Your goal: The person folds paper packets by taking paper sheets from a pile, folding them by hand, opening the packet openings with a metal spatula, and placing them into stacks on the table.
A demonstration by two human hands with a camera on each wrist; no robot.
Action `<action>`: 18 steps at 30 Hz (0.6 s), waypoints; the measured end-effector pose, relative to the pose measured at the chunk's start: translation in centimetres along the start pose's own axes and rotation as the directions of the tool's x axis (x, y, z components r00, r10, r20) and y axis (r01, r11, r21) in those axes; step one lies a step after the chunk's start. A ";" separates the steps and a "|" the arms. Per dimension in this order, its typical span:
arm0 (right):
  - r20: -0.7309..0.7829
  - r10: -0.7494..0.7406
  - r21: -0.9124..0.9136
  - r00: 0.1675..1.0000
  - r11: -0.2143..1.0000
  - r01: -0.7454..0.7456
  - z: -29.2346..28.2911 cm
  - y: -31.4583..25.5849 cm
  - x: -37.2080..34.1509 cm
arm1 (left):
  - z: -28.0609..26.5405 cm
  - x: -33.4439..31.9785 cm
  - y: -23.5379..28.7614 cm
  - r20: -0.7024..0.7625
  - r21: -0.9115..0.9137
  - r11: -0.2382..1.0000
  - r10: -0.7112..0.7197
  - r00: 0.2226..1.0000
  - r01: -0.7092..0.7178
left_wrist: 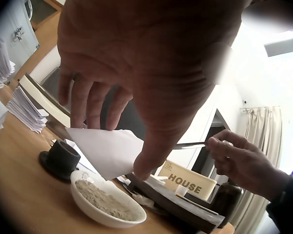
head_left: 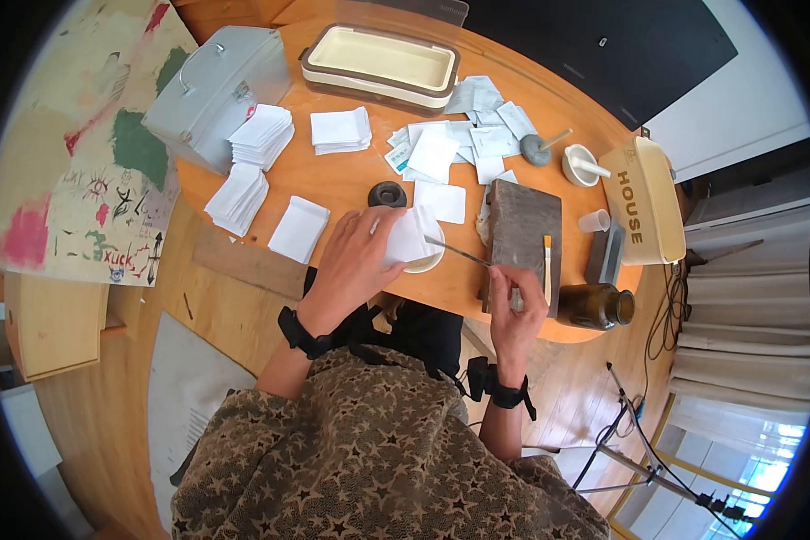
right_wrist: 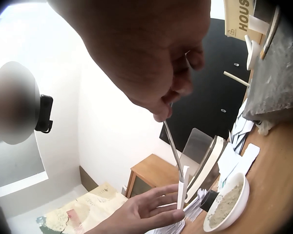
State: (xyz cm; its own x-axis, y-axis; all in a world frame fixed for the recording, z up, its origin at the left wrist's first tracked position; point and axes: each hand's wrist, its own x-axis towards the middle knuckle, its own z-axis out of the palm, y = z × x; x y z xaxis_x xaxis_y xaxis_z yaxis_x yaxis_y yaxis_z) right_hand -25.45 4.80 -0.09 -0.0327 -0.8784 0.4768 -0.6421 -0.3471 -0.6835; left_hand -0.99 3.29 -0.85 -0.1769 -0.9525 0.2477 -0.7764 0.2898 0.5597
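My left hand (head_left: 355,265) pinches a small white paper packet (left_wrist: 107,148) between thumb and fingers, above a white bowl (left_wrist: 110,222). Greyish powder (left_wrist: 100,197) lies in the bowl. In my right hand (head_left: 519,315) is the end of a thin metal spatula (right_wrist: 173,146). Its far tip meets the packet's edge in the right wrist view; whether it reaches inside I cannot tell. Just beyond the bowl sits a dark round object (head_left: 388,193) with a raised middle. A grey slab (head_left: 524,225) lies beside the right hand, with a flat brush (head_left: 547,270) on it.
Stacks of white packets (head_left: 340,130) and scattered printed sachets (head_left: 495,141) cover the far side. Behind them stand a grey metal case (head_left: 216,99) and a cream tray (head_left: 382,58). To the right are a mortar (head_left: 580,166), a HOUSE box (head_left: 643,202) and a brown jar (head_left: 594,306) near the table edge.
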 end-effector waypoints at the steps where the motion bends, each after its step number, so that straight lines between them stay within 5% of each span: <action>1: -0.032 0.034 0.031 0.999 0.999 -0.033 0.0 0.0 -0.1 | 0.0 -0.2 -0.2 0.001 -0.002 0.999 -0.043 0.999 0.043; 5: -0.041 0.099 0.060 0.994 0.994 -0.096 -0.2 -0.2 0.1 | -0.4 -1.1 -1.9 -0.025 0.087 0.992 -0.087 0.996 0.089; 12: 0.013 0.200 0.066 0.980 0.978 -0.200 0.6 0.6 -0.6 | -3.1 -4.0 -5.7 -0.134 0.280 0.866 -0.393 0.910 0.415; 18: 0.047 0.256 0.057 0.966 0.964 -0.258 0.8 0.7 -0.5 | -3.1 -4.9 -6.8 -0.215 0.360 0.808 -0.415 0.884 0.467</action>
State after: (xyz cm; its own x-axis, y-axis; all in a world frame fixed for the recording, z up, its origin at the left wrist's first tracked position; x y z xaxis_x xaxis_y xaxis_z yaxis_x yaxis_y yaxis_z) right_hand -25.27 4.76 -1.30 -0.1598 -0.9525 0.2593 -0.5668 -0.1265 -0.8140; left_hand 7.01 6.23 -3.41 0.2958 -0.9422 0.1573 -0.9277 -0.2440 0.2827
